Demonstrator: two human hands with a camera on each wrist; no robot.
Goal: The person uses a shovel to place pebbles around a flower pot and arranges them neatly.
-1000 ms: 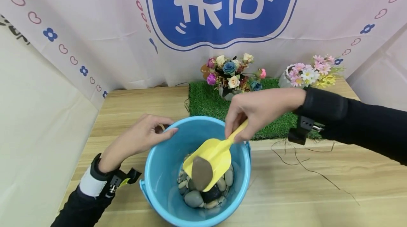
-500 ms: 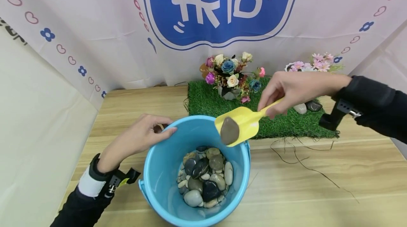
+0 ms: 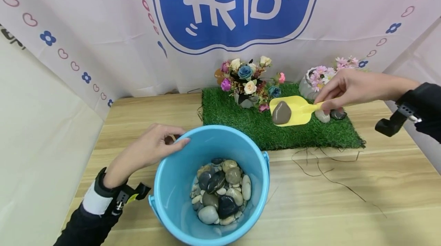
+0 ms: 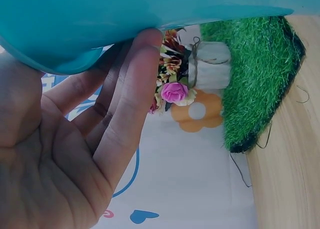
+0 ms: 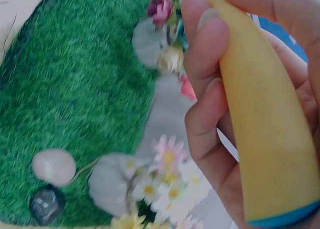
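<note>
A blue bucket [image 3: 186,200] stands on the table with several smooth stones [image 3: 217,196] in its bottom. At its upper left my left hand [image 3: 151,146] holds the rim, thumb over the edge and fingers [image 4: 125,104] against the outer wall. My right hand [image 3: 358,89] grips the handle of a yellow toy shovel [image 3: 299,110], fingers wrapped round it in the right wrist view. One brown-grey stone [image 3: 281,113] lies in the shovel's scoop. The shovel is held level over the green turf mat [image 3: 275,137], right of the bucket.
Two flower pots stand along the mat's back: mixed roses [image 3: 249,79] and pink and white daisies [image 3: 320,79]. A white stone [image 5: 54,167] and a black stone [image 5: 47,204] lie at the mat's right end. Loose dark strands [image 3: 330,179] trail over the wooden table. Printed cloth [image 3: 131,47] hangs behind.
My right hand has lifted the shovel with its stone out of the bucket and carried it right and back, over the mat. My left hand stays at the rim.
</note>
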